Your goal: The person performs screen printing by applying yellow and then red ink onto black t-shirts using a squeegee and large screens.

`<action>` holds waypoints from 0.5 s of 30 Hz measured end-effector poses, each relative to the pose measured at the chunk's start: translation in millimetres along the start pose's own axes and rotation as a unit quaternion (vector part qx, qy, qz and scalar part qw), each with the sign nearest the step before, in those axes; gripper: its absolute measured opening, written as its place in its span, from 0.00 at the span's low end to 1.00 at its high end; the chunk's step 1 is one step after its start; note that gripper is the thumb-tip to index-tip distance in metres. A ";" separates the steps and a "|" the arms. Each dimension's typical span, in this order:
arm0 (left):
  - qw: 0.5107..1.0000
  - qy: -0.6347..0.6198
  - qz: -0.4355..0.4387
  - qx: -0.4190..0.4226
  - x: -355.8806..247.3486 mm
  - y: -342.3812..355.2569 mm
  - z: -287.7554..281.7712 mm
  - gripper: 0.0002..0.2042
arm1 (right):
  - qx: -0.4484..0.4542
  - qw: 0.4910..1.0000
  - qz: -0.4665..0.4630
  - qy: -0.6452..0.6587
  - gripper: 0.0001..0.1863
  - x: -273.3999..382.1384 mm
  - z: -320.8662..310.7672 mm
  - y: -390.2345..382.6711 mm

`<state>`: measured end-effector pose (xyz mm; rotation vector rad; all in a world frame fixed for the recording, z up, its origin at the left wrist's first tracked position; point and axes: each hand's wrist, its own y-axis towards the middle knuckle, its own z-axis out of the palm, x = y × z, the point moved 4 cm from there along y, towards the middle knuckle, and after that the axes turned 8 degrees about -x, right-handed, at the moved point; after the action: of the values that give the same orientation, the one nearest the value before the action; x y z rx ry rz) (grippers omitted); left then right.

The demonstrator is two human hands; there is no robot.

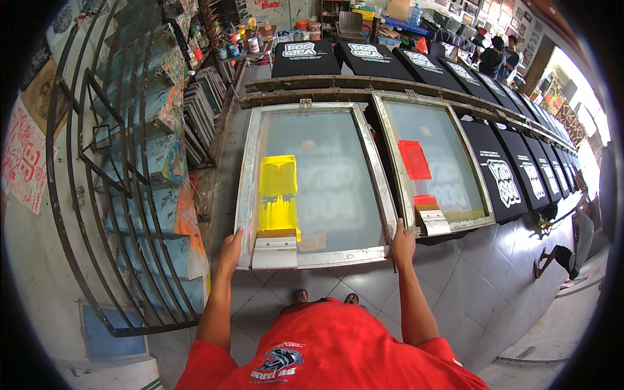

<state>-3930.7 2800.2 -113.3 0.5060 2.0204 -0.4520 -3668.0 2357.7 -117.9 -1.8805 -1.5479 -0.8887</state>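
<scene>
A large screen-printing frame (311, 260) with metal edges and pale mesh lies in front of me. My left hand (230, 251) grips its near left corner, with the fingers mostly hidden by the edge. At the near right corner, my right hand (403, 244) closes round the side rail. Yellow ink (278, 177) covers a strip on the left of the mesh. A squeegee (274, 252) rests at the near end of that ink. Under the mesh a blurred pale print shows faintly.
To the right lies a second screen frame (482, 222) with red ink (414, 160) and a squeegee (434, 221). Black printed shirts (502, 175) line the long table beyond a wooden rail (338, 96). A metal railing (71, 169) and blue steps (153, 218) stand left. Two people (495, 60) are far off.
</scene>
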 end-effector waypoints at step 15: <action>0.991 0.136 -0.020 0.004 -2.7 -1.5 10.5 0.34 | 0.043 0.997 0.005 0.063 0.32 -32.0 11.0 16.2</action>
<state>-3922.7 2793.2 -115.6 0.5566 2.2938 -0.4339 -3654.3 2343.0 -149.6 -1.7379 -1.4760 -0.9031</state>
